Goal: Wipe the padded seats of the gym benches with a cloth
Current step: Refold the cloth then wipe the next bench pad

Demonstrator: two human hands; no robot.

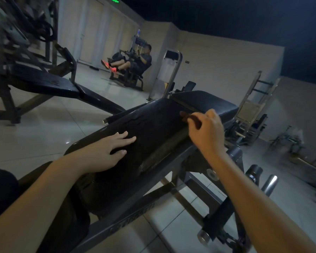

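Where the cloth (186, 116) lies: at the far right edge of the long bench pad (153, 125), a small dark brownish fold pinched in the right hand; the dim light hides how far it extends.
Right hand (206, 130): fingers curled, thumb and fingertips nipping the cloth, knuckles up, held over the pad's right edge beside the gap to the second pad (208, 103).
Left hand (106, 154): flat and palm down on the near part of the same pad, fingers straight and slightly spread, holding nothing; well apart from the cloth, toward the pad's left side.
Bench pad: black, cracked and worn, with a brownish strip along its right edge; it runs tilted across the view on a dark metal frame (135, 214).
Surroundings: another dark bench (44, 83) stands at the left on the pale tiled floor (44, 139); a person (140, 60) sits at a machine by the far wall.
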